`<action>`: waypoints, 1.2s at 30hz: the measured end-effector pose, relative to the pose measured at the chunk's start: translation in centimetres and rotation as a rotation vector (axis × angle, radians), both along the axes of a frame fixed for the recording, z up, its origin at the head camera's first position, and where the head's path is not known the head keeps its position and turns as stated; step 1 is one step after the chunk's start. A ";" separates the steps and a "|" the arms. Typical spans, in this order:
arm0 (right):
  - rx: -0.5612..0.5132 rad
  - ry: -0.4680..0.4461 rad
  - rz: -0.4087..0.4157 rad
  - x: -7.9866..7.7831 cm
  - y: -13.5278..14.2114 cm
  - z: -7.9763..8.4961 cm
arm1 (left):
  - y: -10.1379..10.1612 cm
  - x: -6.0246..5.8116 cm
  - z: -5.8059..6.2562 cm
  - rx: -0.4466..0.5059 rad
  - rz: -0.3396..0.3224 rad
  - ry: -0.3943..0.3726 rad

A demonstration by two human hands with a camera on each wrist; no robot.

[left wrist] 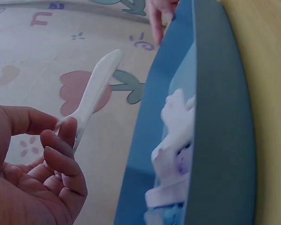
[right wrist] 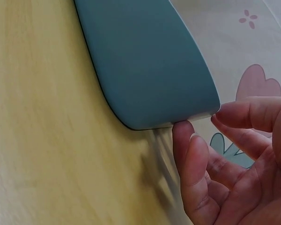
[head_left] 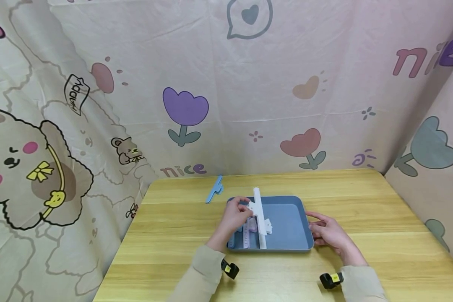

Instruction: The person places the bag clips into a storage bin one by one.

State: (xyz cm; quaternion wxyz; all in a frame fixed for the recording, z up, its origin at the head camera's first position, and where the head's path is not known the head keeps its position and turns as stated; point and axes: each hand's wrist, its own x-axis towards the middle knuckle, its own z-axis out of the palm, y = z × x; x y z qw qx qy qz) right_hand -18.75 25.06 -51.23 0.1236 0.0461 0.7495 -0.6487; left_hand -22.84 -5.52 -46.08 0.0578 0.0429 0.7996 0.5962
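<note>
My left hand (head_left: 235,214) pinches the small tab of a white bag clip (head_left: 259,212) between thumb and fingers, over the left half of a blue-grey tray (head_left: 288,220). In the left wrist view the clip (left wrist: 96,86) is raised and tilted beside the tray. Inside the tray lie another white clip (head_left: 268,227), a pale purple clip (head_left: 246,239) and a blue clip (head_left: 231,241), partly hidden by my hand. At the tray's right side, my right hand (head_left: 329,233) touches the rim and outer wall with its fingertips.
Behind the tray at the left, a blue bag clip (head_left: 214,191) lies on the wooden table (head_left: 166,243). A printed curtain (head_left: 234,88) hangs along the table's back edge and both sides.
</note>
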 end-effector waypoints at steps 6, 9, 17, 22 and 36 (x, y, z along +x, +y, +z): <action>0.001 -0.003 -0.001 0.0 0.0 -0.1 | 1.8 -0.4 -1.2 -0.060 -0.053 -0.033; 0.004 -0.010 -0.010 -0.1 0.0 -0.2 | 2.7 -0.5 -1.7 -0.096 -0.082 -0.049; 0.023 -0.004 -0.011 -0.3 0.1 -0.4 | 5.1 -0.6 -2.4 -0.114 -0.109 -0.105; 0.025 -0.006 -0.016 -0.4 0.1 -0.3 | 6.3 -0.8 -2.6 -0.086 -0.129 -0.116; 0.018 -0.019 -0.023 -0.3 0.0 -0.3 | 8.7 -0.7 -3.0 -0.186 -0.234 -0.143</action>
